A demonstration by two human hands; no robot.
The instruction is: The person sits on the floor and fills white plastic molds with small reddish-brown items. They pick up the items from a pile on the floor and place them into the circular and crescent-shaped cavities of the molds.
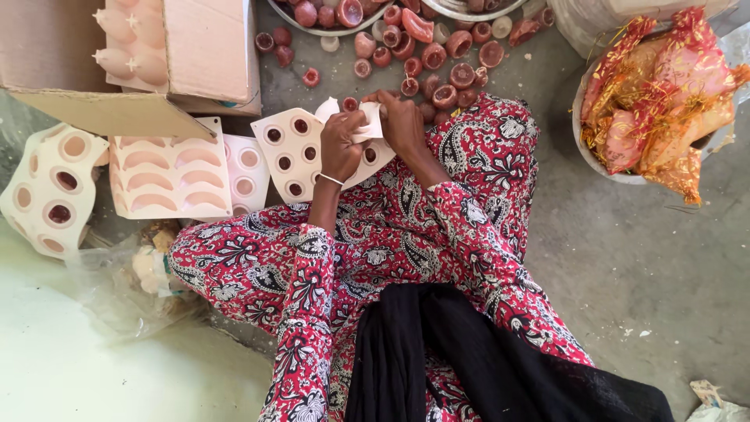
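Head view: the left hand [341, 147] and the right hand [403, 123] both have their fingers closed on one small white mould piece [370, 123], held just above a white mould tray [301, 152] resting on the lap. Small red clay cups [445, 74] lie scattered on the floor [641, 258] just beyond the hands, a cardboard box [117, 62] at far left.

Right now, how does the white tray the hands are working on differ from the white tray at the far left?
The tray under the hands has small, dark-filled round cups and lies partly covered by the left hand and right hand. The far-left tray has bigger, ringed cups, mostly pale inside, and no hand touches it. Both are white moulded trays with round pockets, lying on the floor.
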